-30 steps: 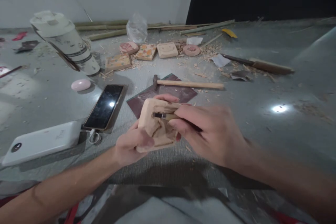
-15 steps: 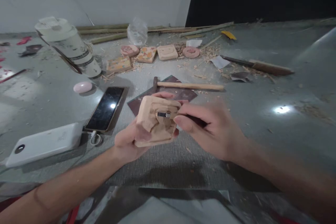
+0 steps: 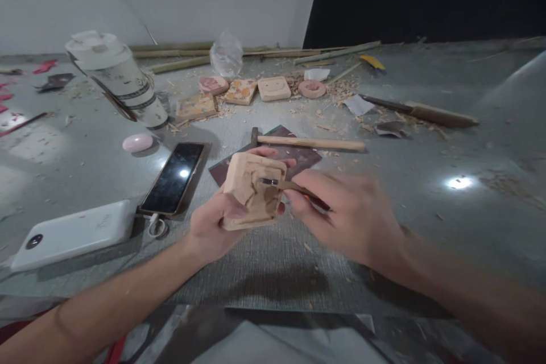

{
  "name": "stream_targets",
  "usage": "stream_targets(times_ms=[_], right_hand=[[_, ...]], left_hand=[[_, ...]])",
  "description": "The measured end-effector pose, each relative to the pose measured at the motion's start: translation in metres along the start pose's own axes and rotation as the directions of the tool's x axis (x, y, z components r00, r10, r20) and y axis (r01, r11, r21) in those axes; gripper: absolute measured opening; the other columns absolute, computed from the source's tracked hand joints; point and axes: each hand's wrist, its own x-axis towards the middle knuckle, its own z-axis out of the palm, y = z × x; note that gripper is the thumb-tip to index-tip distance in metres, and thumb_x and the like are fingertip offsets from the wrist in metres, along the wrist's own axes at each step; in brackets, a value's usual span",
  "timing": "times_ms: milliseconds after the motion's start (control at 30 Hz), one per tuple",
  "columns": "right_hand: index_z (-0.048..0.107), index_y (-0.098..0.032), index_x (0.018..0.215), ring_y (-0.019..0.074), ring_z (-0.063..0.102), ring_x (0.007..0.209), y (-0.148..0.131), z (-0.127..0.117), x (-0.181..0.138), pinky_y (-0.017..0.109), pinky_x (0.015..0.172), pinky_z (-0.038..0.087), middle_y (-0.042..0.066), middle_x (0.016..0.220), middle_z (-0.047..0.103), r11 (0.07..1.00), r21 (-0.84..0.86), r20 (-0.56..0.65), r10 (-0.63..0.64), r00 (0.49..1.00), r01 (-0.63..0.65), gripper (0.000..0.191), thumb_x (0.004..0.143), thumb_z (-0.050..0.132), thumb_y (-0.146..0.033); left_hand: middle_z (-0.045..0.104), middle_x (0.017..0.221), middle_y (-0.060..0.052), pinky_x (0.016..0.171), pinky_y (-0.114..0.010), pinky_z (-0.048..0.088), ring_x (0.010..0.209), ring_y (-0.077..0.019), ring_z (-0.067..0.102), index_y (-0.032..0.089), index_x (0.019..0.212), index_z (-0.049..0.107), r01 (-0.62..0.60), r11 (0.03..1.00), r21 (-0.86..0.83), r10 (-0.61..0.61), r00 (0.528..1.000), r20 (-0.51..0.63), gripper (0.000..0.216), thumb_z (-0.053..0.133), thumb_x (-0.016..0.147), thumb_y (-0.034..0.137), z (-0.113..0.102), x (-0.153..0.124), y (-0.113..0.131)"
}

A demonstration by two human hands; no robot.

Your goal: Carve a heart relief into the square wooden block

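My left hand (image 3: pixel 215 222) is closed around a pale wooden block (image 3: pixel 245 196) with rounded corners and a shape cut into its face. It holds the block tilted up above the table, thumb on the front, fingers behind. In my right hand (image 3: pixel 347 210), somewhat blurred, is a carving chisel (image 3: pixel 298 187) with a brown handle and a short metal blade. The blade tip lies at the carved hollow in the upper middle of the block. Just behind the block, a hammer (image 3: pixel 311 142) with a wooden handle lies across a dark reddish sheet (image 3: pixel 222 168).
A phone (image 3: pixel 173 176), a white power bank (image 3: pixel 81 233) and a pink oval object (image 3: pixel 137 143) are on the left. Behind them leans a white cup (image 3: pixel 123 79). Several carved blocks (image 3: pixel 274 89) lie among shavings at the back. A large knife (image 3: pixel 439 114) rests at right.
The block has turned slightly and risen a little. My right hand has shifted its hold on the chisel, so more of the handle shows, and the blade has moved slightly upward.
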Motion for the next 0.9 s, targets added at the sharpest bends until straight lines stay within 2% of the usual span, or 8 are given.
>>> stream_targets(times_ms=[300,600,700,900], right_hand=[[0.070,-0.017,0.083,0.0115,0.047,0.055,0.0020,-0.0010,-0.0002,0.034,0.054,0.030,-0.003,0.064,0.061,0.999,-0.031,-0.026,-0.014,1.000,0.014,0.027,0.108,0.060,-0.022],[0.069,-0.018,0.078,0.0118,0.045,0.052,0.0014,0.0000,-0.0011,0.035,0.053,0.027,-0.004,0.059,0.057,1.000,-0.011,-0.012,-0.005,1.000,0.005,0.031,0.107,0.060,-0.024],[0.070,-0.018,0.081,0.0118,0.047,0.053,0.0007,-0.0004,-0.0008,0.035,0.053,0.026,-0.003,0.061,0.060,1.000,0.010,0.007,-0.008,1.000,0.008,0.030,0.108,0.059,-0.025],[0.066,-0.018,0.080,0.0113,0.043,0.052,-0.0001,-0.0004,-0.0015,0.033,0.052,0.025,-0.004,0.061,0.057,0.997,0.064,0.045,-0.045,0.998,0.042,0.035,0.112,0.055,-0.027]], left_hand=[[0.076,0.141,-0.009,0.089,-0.042,0.064,0.109,-0.0287,0.074,0.026,0.143,0.064,-0.021,1.000,-0.008,0.021,1.000,-0.004,0.072,0.064,0.071,0.025,-0.0023,-0.0002,-0.0011],[0.074,0.141,-0.009,0.090,-0.045,0.064,0.114,-0.0318,0.074,0.026,0.138,0.064,0.016,0.999,0.033,-0.015,0.999,-0.047,0.069,0.065,0.070,0.023,0.0041,0.0000,0.0043],[0.075,0.141,-0.009,0.089,-0.045,0.063,0.114,-0.0321,0.074,0.026,0.139,0.063,0.012,1.000,0.024,-0.011,0.999,-0.036,0.070,0.064,0.069,0.024,0.0029,-0.0002,0.0033],[0.075,0.142,-0.008,0.096,-0.043,0.063,0.121,-0.0304,0.073,0.026,0.140,0.063,0.009,1.000,0.013,-0.008,1.000,-0.029,0.071,0.065,0.070,0.024,0.0013,-0.0010,0.0025]])
